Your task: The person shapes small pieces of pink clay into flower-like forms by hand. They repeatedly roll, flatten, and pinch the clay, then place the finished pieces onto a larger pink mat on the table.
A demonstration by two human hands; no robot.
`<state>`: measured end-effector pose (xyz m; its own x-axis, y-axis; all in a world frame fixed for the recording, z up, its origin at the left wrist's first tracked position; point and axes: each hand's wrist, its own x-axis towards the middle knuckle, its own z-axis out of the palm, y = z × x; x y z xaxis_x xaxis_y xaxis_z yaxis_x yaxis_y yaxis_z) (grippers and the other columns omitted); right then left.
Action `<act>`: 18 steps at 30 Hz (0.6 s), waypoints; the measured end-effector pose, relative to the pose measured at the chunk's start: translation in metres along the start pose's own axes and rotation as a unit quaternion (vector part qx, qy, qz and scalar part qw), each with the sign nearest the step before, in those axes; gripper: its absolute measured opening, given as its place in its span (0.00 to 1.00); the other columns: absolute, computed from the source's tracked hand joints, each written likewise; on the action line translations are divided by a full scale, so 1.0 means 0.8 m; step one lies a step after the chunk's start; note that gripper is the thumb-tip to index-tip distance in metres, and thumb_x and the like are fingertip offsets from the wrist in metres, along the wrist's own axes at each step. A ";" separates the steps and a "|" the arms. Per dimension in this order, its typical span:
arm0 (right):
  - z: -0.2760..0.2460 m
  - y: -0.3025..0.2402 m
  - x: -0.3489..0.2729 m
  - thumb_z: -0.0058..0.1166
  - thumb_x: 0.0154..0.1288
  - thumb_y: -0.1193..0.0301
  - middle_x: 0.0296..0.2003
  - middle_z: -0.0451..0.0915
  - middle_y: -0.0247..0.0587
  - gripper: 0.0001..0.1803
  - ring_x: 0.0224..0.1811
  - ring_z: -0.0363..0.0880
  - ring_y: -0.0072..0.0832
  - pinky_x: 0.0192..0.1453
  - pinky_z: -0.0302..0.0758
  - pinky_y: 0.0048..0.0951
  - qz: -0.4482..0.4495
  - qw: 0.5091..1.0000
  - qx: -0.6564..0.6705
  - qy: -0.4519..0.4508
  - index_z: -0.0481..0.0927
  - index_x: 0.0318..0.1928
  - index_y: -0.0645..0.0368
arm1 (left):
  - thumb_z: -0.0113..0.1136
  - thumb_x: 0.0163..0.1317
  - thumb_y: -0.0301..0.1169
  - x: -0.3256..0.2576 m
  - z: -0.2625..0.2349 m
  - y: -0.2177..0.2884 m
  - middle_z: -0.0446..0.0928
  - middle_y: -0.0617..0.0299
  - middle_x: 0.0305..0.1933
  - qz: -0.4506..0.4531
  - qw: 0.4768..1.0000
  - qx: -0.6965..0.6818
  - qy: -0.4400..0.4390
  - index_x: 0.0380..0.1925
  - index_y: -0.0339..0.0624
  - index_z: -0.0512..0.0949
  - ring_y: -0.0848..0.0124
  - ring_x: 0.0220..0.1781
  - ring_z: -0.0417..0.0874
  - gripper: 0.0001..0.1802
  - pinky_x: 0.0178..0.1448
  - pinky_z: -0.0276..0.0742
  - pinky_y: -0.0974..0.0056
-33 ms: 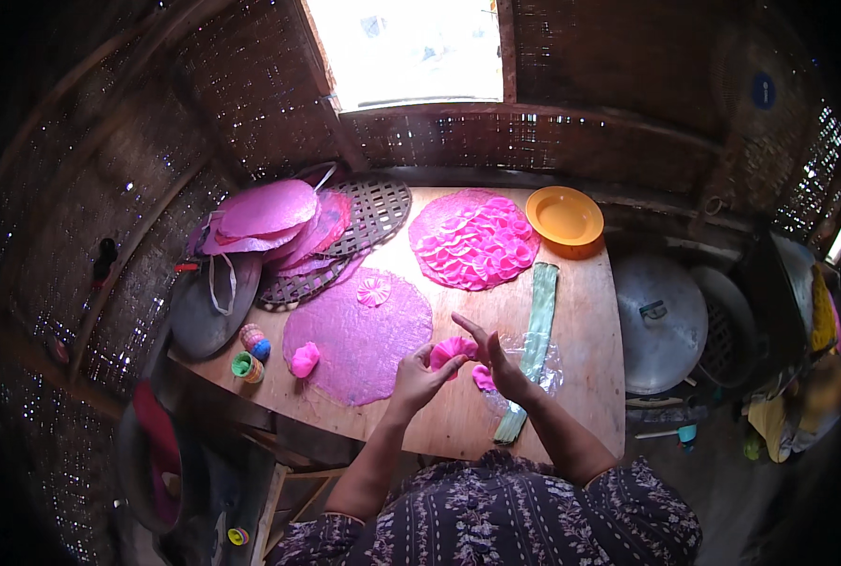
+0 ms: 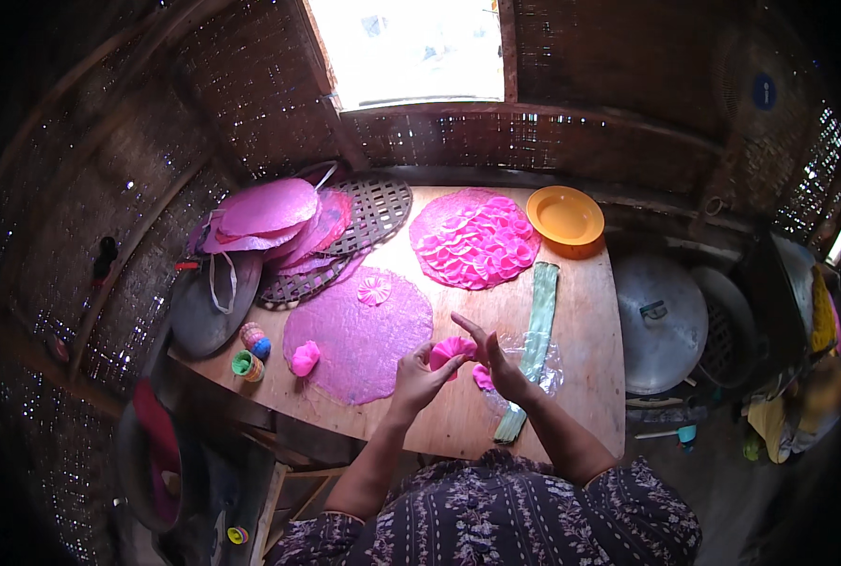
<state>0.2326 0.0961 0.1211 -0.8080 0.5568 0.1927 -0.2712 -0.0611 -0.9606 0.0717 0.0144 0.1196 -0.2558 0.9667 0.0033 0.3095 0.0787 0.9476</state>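
Observation:
A bright pink, pleated fan-like piece point(image 2: 453, 351) is pinched between the thumb and fingers of my left hand point(image 2: 419, 381), above the wooden table. My right hand point(image 2: 505, 370) is raised beside its right edge with the fingers stretched out and apart; whether it touches the piece I cannot tell. Under my right hand lie a clear plastic wrapper point(image 2: 549, 366) and a small pink piece point(image 2: 482, 376). To the left, a flat pink disc point(image 2: 359, 344) carries a pleated rosette point(image 2: 373, 291) and a crumpled pink piece point(image 2: 305, 358).
Beyond my hands is a disc covered in pink ruffles point(image 2: 475, 241), beside an orange plate point(image 2: 565, 215). A pale green strip point(image 2: 535, 340) runs down the table's right side. Stacked pink discs point(image 2: 270, 208), a woven tray point(image 2: 373, 215) and small colourful cups point(image 2: 247, 366) are left.

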 end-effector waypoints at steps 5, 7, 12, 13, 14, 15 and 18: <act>0.006 -0.006 0.009 0.22 0.70 0.34 0.61 0.70 0.50 0.47 0.62 0.70 0.37 0.70 0.60 0.38 0.121 0.974 0.180 0.064 0.55 0.71 0.62 | 0.69 0.56 0.26 -0.008 0.003 0.030 0.85 0.63 0.34 0.174 0.974 0.077 0.120 0.37 0.37 0.81 0.78 0.37 0.83 0.10 0.40 0.79 0.70; 0.003 -0.011 0.009 0.24 0.70 0.35 0.60 0.72 0.47 0.45 0.61 0.71 0.36 0.67 0.62 0.35 0.118 0.987 0.079 0.071 0.60 0.69 0.61 | 0.69 0.56 0.26 -0.008 -0.006 0.036 0.85 0.63 0.33 0.140 0.984 0.045 0.101 0.37 0.37 0.81 0.79 0.36 0.83 0.09 0.39 0.79 0.71; -0.003 -0.026 0.020 0.53 0.70 0.59 0.53 0.78 0.45 0.22 0.58 0.74 0.31 0.66 0.66 0.34 -0.053 0.982 -0.177 0.028 0.78 0.55 0.64 | 0.70 0.55 0.25 -0.002 -0.032 0.041 0.84 0.64 0.31 0.101 0.990 0.064 0.072 0.36 0.36 0.81 0.80 0.35 0.82 0.10 0.38 0.78 0.71; -0.002 -0.029 0.023 0.58 0.67 0.67 0.45 0.82 0.44 0.16 0.53 0.78 0.28 0.61 0.70 0.32 -0.038 0.988 -0.140 0.055 0.81 0.49 0.65 | 0.70 0.55 0.24 -0.001 -0.036 0.041 0.84 0.64 0.31 0.104 0.991 0.050 0.065 0.36 0.35 0.81 0.80 0.35 0.82 0.10 0.38 0.78 0.72; -0.002 -0.031 0.026 0.58 0.67 0.67 0.44 0.82 0.43 0.15 0.51 0.78 0.27 0.59 0.71 0.30 -0.036 0.987 -0.144 0.067 0.81 0.49 0.65 | 0.70 0.55 0.24 0.001 -0.038 0.041 0.84 0.64 0.31 0.108 0.992 0.036 0.058 0.36 0.35 0.81 0.80 0.35 0.82 0.10 0.38 0.78 0.72; -0.001 -0.034 0.029 0.57 0.68 0.67 0.43 0.83 0.43 0.15 0.49 0.79 0.26 0.58 0.71 0.29 -0.035 0.985 -0.148 0.079 0.82 0.48 0.65 | 0.70 0.55 0.23 0.004 -0.038 0.041 0.84 0.63 0.31 0.126 0.991 0.013 0.052 0.36 0.35 0.81 0.80 0.35 0.82 0.10 0.38 0.78 0.72; 0.002 -0.038 0.033 0.57 0.68 0.67 0.40 0.83 0.41 0.15 0.45 0.79 0.25 0.53 0.73 0.27 -0.028 0.991 -0.068 0.115 0.81 0.49 0.66 | 0.70 0.55 0.25 0.012 -0.034 0.041 0.84 0.63 0.29 0.122 0.981 -0.136 0.067 0.35 0.37 0.81 0.80 0.32 0.83 0.09 0.35 0.77 0.71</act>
<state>0.2184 0.1113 0.1561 -0.6488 0.7310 0.2114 -0.2264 0.0797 -0.9708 0.0547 0.0197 0.1590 -0.3284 0.9066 0.2651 0.1260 -0.2361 0.9635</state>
